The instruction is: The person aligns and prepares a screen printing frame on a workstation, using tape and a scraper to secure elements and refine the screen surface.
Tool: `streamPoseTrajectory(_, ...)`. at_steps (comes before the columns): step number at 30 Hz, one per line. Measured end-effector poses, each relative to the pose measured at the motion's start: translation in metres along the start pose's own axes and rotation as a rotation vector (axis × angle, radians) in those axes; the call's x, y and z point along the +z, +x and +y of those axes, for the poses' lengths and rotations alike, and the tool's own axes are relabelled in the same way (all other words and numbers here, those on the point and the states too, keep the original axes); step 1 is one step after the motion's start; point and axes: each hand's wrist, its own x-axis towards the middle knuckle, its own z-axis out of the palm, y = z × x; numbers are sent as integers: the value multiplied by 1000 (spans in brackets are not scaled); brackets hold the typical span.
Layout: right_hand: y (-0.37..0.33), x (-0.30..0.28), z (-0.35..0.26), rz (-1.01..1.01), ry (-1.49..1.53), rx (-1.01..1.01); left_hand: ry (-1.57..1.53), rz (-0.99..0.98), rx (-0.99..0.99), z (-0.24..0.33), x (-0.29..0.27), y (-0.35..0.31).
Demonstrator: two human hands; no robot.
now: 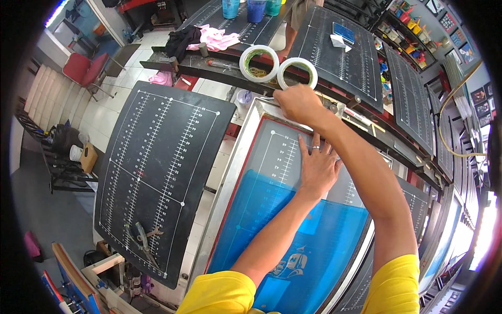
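Observation:
A silkscreen printing frame (213,222) with a pale rim lies in front of me. Its mesh carries blue emulsion (334,230) with a small see-through drawing near the bottom, and the upper part is bare. My left hand (320,170), a ring on one finger, lies with its fingers spread on the bare mesh near the far end. Beyond it my right hand (300,104) is closed in a fist at the frame's far edge; its fingertips and whatever they grip are hidden. Just past that fist stand two rolls of tape (297,73) (259,63), side by side on the press.
A black ruled platen (157,172) at left holds pliers (141,243). More platens (340,57) fan out beyond, one bearing a blue phone-like object (343,33). Pink cloth (217,37) and cups of ink (256,10) sit at the back. A red chair (86,68) stands far left.

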Motion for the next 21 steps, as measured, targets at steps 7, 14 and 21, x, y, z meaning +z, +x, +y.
streamPoseTrajectory(7,-18,16,-5,5,171,113,-18,-67,-12,-3,0,-6)
streamPoseTrajectory(14,-25,-5,9,-29,82,173,-52,59,-7,-3,0,-3)
streamPoseTrajectory(21,-5,-6,-1,33,60,42,7,-28,-5,-2,-3,-2)
